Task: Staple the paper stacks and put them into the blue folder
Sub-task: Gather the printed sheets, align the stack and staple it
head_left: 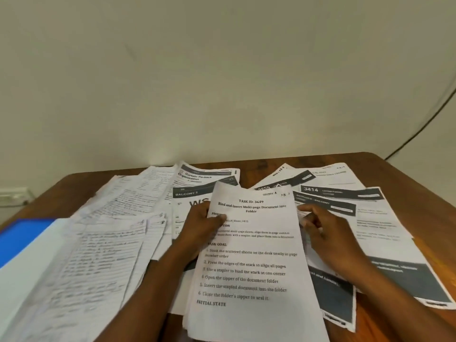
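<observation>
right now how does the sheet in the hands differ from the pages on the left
The sheet in the hands is typed, with a bold heading; the pages on the left are handwritten. The sheet is gripped by left hand and right hand; the pages lie fanned, untouched. Both are white paper.

A bright blue folder [23, 236] lies at the left on a reddish-brown wooden table [404, 174]. White sheets covered in black handwriting [98, 255] spread beside white printed pages with dark grey banners [333, 193]. Behind is a plain cream wall [222, 70].
</observation>
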`<move>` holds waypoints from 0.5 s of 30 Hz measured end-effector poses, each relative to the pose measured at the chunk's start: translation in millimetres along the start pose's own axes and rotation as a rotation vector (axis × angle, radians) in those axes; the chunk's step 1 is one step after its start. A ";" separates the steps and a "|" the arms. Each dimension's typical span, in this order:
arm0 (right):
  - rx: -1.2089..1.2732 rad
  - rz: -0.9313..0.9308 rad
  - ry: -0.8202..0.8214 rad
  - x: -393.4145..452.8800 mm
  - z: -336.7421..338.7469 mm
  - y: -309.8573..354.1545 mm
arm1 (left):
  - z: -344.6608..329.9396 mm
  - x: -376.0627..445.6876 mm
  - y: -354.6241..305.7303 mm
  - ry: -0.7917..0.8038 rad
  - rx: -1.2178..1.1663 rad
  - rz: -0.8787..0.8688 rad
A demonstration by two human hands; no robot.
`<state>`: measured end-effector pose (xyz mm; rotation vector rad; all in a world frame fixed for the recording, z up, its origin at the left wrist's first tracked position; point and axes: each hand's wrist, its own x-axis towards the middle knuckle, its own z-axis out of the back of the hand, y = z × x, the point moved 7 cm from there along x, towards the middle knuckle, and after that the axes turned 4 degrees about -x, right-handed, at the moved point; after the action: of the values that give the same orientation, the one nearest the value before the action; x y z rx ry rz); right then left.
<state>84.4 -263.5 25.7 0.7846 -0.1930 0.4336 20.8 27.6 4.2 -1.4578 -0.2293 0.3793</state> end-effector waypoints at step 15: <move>-0.566 0.109 0.504 -19.7 -33.2 0.7 | 57.3 12.4 -3.0 -0.078 0.055 0.139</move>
<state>66.7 -245.2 -3.3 0.0967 0.1140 0.6292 10.9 84.9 12.3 -1.4098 -0.1793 0.5522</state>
